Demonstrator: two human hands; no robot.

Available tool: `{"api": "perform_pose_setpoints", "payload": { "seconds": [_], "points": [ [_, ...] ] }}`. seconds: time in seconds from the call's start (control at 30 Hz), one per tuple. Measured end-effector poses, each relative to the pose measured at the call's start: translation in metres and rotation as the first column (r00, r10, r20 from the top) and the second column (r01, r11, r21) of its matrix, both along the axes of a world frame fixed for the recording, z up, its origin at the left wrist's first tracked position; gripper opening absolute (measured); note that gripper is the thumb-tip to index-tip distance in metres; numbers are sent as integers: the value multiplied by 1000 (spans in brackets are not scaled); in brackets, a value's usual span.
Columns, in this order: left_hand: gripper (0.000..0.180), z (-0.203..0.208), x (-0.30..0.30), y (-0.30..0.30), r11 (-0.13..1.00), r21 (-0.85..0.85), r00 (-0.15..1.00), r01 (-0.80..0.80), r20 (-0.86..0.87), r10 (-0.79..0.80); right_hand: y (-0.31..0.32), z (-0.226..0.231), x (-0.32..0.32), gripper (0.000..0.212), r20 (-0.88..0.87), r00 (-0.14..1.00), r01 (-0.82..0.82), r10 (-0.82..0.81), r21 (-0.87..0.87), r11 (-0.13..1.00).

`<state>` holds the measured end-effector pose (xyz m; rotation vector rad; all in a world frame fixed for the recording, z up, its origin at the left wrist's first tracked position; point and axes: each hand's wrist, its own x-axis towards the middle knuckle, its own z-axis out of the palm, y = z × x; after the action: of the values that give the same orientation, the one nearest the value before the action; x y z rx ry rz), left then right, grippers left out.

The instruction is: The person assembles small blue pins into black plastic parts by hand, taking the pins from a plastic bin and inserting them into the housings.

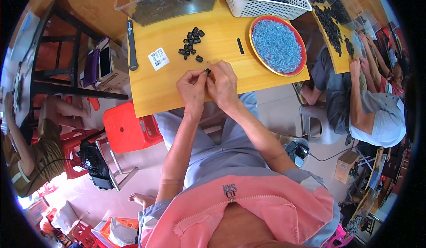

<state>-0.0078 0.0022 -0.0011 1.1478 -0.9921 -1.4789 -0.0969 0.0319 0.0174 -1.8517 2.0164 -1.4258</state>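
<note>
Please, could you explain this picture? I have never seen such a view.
No machine here: a person's bare left hand and bare right hand pinch a small black part between them. A wide fisheye camera on the person's head looks down at them. On the yellow wooden table lie small black pieces, a white square label, a long dark tool, a thin black strip and a round red-and-yellow tray of bluish translucent bits. Behind, a clear plastic bin and a white perforated basket hold many black pieces.

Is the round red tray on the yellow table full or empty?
Filled, not empty: blue pieces hide the bottom of the round red tray, leaving only its rim bare. Their depth cannot be told.
</note>
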Motion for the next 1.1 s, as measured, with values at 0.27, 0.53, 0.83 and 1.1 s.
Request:
{"api": "perform_pose_setpoints", "payload": {
  "seconds": [0.27,0.53,0.83,1.1],
  "points": [
    [5,-4,2,0,998,-61,1000,-18,3,18,0,0,8,25,-2,1000,7,-7,-56,998],
    [23,16,7,0,988,147,991,51,-130,-32,-51,57,-63,19,-149,986,46,-75,-189,981],
    [17,1,8,0,994,96,994,59,-94,-50,-60,95,-147,19,-274,918,240,-288,-195,951],
    [22,14,2,-15,988,-127,939,91,343,-42,5,26,-180,15,-364,905,338,-219,307,889]
  ]
}}
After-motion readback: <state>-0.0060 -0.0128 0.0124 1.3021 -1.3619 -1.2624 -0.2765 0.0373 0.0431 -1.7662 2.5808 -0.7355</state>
